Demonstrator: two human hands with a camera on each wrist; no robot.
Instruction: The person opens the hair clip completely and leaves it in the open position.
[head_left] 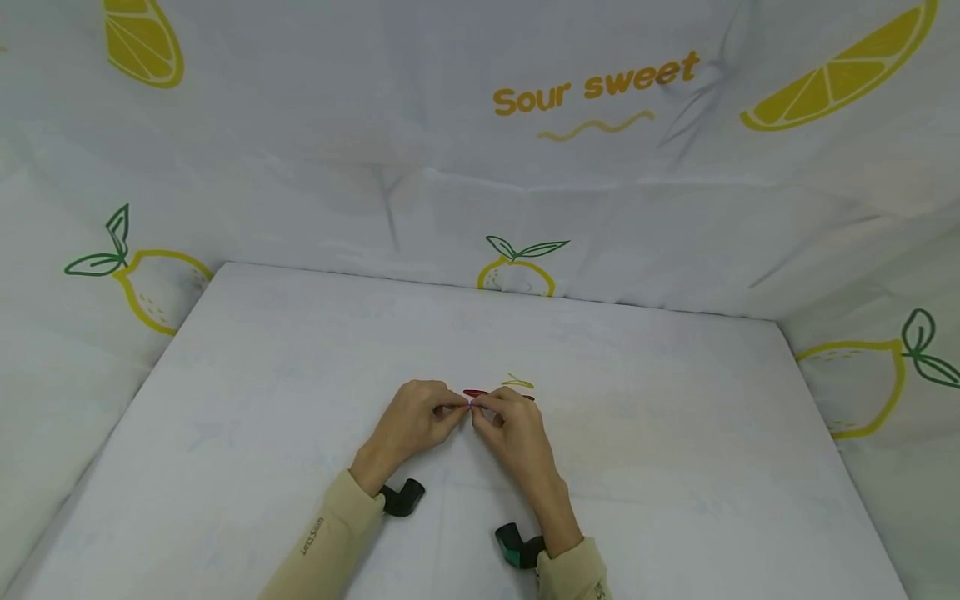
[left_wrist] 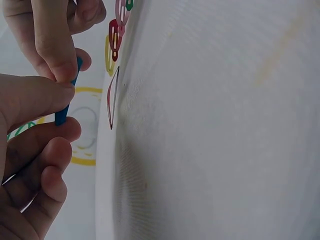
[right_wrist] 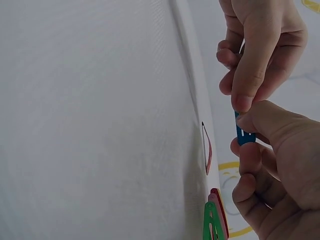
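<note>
Over the middle of the table, my left hand [head_left: 418, 414] and right hand [head_left: 519, 433] meet at the fingertips. Between them they pinch a small blue snap hair clip [left_wrist: 61, 116], one hand toward each end. In the right wrist view, slots show in the blue clip's flat face, and fingertips hide the rest of it. Just beyond the hands lies a red hair clip [head_left: 474, 392], seen edge-on from the wrists with a bowed gap between its two sides. A yellow hair clip [head_left: 517, 383] lies a little farther back.
Beside the red and yellow clips, a pink hair clip [left_wrist: 121, 14] and a green hair clip [right_wrist: 207, 220] overlap in the wrist views. White cloth covers the table [head_left: 675, 467]. A lemon-printed curtain [head_left: 315, 200] rises behind its back edge and along both sides.
</note>
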